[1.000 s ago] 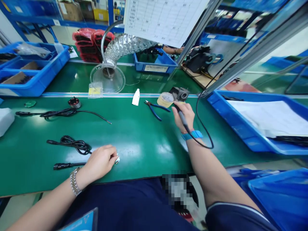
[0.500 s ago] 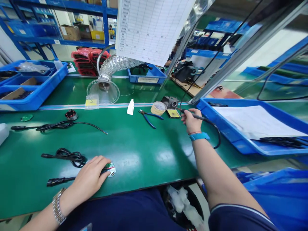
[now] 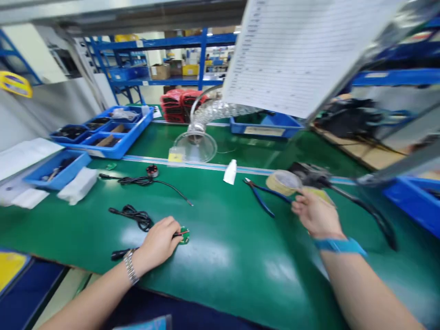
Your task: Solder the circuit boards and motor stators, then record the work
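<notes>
My left hand (image 3: 158, 243) lies on the green bench near its front edge, fingers curled down onto a small round green circuit board (image 3: 184, 236) and the black cable (image 3: 120, 253) running left from it. My right hand (image 3: 314, 214) hovers over the bench at the right, fingers loosely apart with nothing in them, a blue band on its wrist. Just beyond it stand a roll of tan tape (image 3: 283, 182) and a soldering iron stand (image 3: 307, 172). The soldering iron (image 3: 332, 185) rests in the stand, and its black cord (image 3: 374, 215) trails to the right.
Blue-handled pliers (image 3: 261, 195), a white bottle (image 3: 230, 172) and two coiled black cables (image 3: 135, 215) (image 3: 144, 181) lie on the bench. A clear fume hood on a foil hose (image 3: 195, 144) stands behind. Blue bins (image 3: 103, 133) sit left, a hanging paper sheet (image 3: 302, 50) overhead.
The view has swung left and up. My right hand has let go of the soldering iron, which now sits in its stand. My left hand stays on the green board.
</notes>
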A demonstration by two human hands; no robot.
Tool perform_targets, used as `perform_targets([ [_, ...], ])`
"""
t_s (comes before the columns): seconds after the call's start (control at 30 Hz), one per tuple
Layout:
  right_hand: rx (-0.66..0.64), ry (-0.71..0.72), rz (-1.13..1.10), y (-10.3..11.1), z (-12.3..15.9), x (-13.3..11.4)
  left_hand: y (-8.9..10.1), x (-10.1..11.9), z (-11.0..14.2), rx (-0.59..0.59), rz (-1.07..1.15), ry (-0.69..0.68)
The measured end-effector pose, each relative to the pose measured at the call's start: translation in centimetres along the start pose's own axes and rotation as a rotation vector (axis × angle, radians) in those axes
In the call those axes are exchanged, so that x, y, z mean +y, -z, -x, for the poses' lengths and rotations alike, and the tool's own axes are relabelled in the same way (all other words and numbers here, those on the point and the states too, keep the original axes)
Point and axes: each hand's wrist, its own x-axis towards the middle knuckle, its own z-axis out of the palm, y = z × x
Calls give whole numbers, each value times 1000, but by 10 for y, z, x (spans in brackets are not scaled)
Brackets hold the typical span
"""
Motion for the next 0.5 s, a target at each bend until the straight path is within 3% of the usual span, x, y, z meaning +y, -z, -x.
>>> perform_targets([
  [0.07, -70, -119, -64, -28, 23, -16, 4, -7, -7, 26, 17, -3],
  [0.13, -125, -418, -44, -54, 45, -30, 9, -11, -11, 43, 22, -54],
  [0.2, -268, -479, 51, -77, 64, -39, 15, -15, -15, 75, -3, -94],
  [0.27, -435, -366, 176, -94, 76, -41, 24, -22, -17, 119, -53, -86],
  [0.33, -524, -184, 291, -105, 82, -38, 40, -38, -19, 156, -143, -20],
  [0.4, -529, -23, 375, -112, 84, -33, 64, -66, -19, 203, -245, 110],
  [0.5, -521, 122, 448, -117, 84, -30, 108, -126, -12, 327, -337, 377],
])
